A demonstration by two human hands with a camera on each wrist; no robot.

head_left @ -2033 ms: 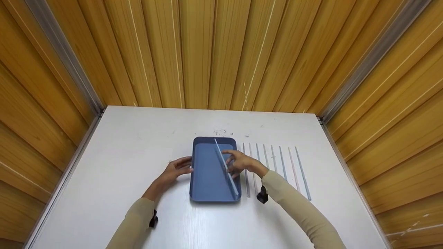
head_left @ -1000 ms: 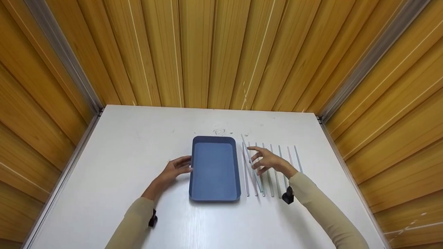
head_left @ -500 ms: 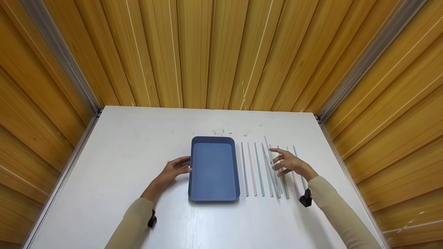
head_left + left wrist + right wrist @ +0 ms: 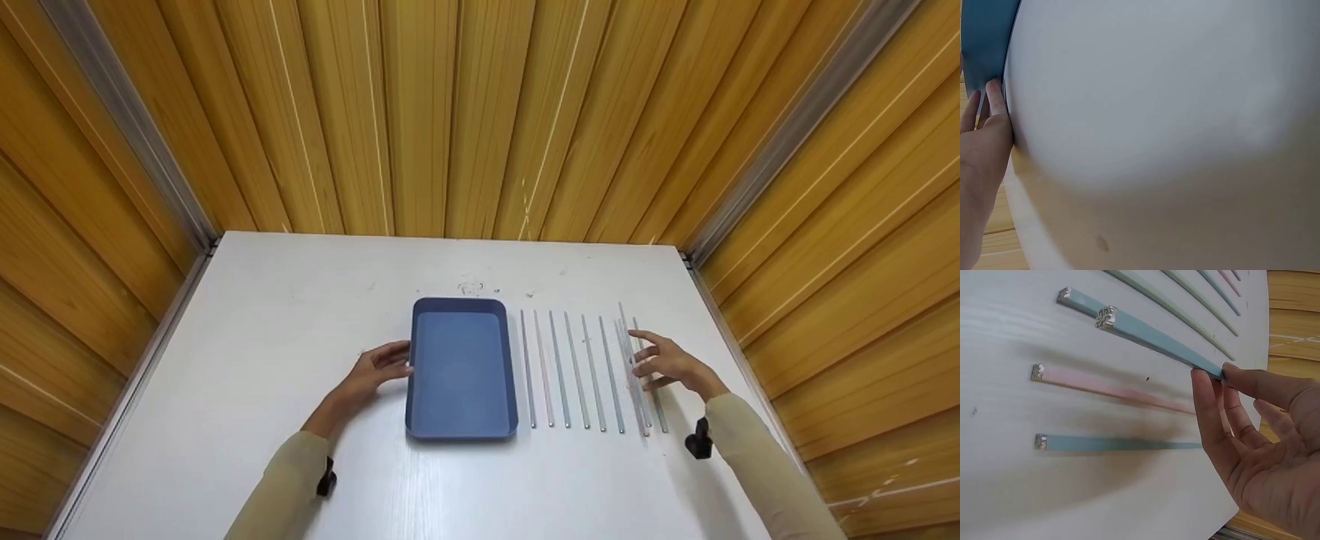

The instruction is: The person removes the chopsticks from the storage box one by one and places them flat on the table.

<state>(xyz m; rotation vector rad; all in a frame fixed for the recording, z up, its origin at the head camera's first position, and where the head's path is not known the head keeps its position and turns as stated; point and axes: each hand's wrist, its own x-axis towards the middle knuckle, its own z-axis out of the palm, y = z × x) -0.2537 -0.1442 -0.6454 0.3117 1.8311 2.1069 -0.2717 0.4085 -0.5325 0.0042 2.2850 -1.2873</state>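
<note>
My right hand pinches a light-blue chopstick with a patterned silver end between thumb and fingertips. It is raised over the right part of a row of chopsticks. Below it in the right wrist view lie a pink chopstick and another blue chopstick. A blue rectangular tray stands left of the row, with nothing in it. Extended fingers and thumb of my left hand touch the tray's left side; the left wrist view shows only part of this contact.
The white table bears small dark marks behind the tray. Wood-patterned walls rise at the back and both sides, with grey metal strips in the corners. Each wrist carries a small black device.
My right hand has carried the chopstick rightward from above the tray, across the row, to its right end. The left hand has stayed at the tray's side.
</note>
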